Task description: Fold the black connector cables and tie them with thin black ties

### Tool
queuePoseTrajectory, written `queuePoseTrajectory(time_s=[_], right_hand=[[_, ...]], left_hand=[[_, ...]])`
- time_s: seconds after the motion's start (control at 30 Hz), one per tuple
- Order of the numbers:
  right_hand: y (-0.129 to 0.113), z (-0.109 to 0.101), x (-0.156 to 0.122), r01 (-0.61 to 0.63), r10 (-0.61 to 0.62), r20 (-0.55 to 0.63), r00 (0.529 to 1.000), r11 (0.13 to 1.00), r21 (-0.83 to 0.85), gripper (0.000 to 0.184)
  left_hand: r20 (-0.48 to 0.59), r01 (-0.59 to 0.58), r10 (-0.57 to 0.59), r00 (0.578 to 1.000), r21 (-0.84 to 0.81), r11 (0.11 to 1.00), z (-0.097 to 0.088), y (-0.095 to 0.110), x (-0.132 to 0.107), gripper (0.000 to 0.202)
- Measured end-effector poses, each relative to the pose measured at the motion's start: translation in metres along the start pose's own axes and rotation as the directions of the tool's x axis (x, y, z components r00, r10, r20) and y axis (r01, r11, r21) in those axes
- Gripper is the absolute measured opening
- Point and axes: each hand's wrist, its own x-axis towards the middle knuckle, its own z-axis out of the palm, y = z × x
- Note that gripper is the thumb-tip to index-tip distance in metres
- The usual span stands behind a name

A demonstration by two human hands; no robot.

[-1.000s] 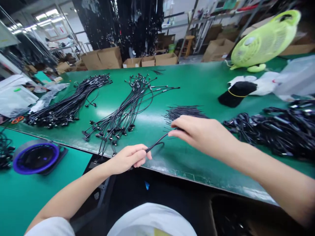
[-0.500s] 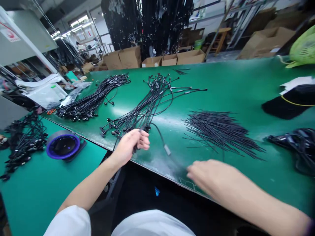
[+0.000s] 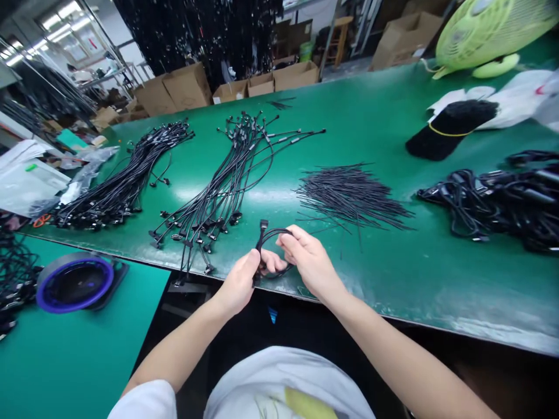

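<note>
Bright, even light comes from the ceiling tube lights (image 3: 51,22) at the upper left of the frame. Pale glare streaks the green workbench (image 3: 458,285) (strongest along its lower right edge). The left hand (image 3: 238,282) and right hand (image 3: 310,262) cast only faint shadows, and wide-angle distortion bends the frame's edges.

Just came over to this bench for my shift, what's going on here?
A person is holding a looped black connector cable in their left hand and right hand, just over the edge of a green workbench. Laid out behind it are two bundles of black connector cables, a fanned pile of thin black wires and a tangled black cable heap.
</note>
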Motion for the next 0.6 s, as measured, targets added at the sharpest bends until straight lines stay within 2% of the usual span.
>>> queuePoseTrajectory(time_s=[0.07,0.17,0.23,0.33,0.47,0.53,0.6], right_hand=[[0.003,0.006,-0.002,-0.042,0.049,-0.040,0.998,0.988,0.150,0.033],[-0.002,0.010,-0.004,-0.102,0.100,0.023,0.995,0.934,0.344,0.038],[-0.008,0.015,-0.008,-0.127,0.123,0.036,0.992,0.886,0.447,0.042],[-0.012,0.025,-0.018,-0.135,0.159,-0.002,0.987,0.845,0.517,0.042],[-0.011,0.037,-0.034,0.023,0.023,-0.122,0.992,0.933,0.359,0.032],[-0.012,0.037,-0.039,0.014,0.014,-0.083,0.996,0.944,0.329,0.030],[-0.015,0.034,-0.039,-0.062,0.069,-0.003,0.998,0.923,0.379,0.029]], left_hand=[[-0.027,0.013,-0.013,1.000,-0.012,1.000,0.003,-0.010,-0.001,0.056],[-0.150,-0.032,0.027,0.988,-0.036,0.999,0.001,-0.021,-0.003,0.055],[-0.176,-0.041,0.056,0.983,0.087,0.995,-0.004,-0.026,-0.003,0.048],[-0.100,-0.005,0.044,0.994,0.357,0.934,-0.011,-0.028,-0.004,0.031],[0.063,-0.003,-0.037,0.997,0.542,0.841,-0.014,-0.023,-0.009,0.023],[0.172,0.036,-0.153,0.973,0.544,0.839,-0.016,-0.021,-0.011,0.025],[0.274,0.100,-0.271,0.923,0.511,0.854,-0.018,-0.021,-0.014,0.032]])
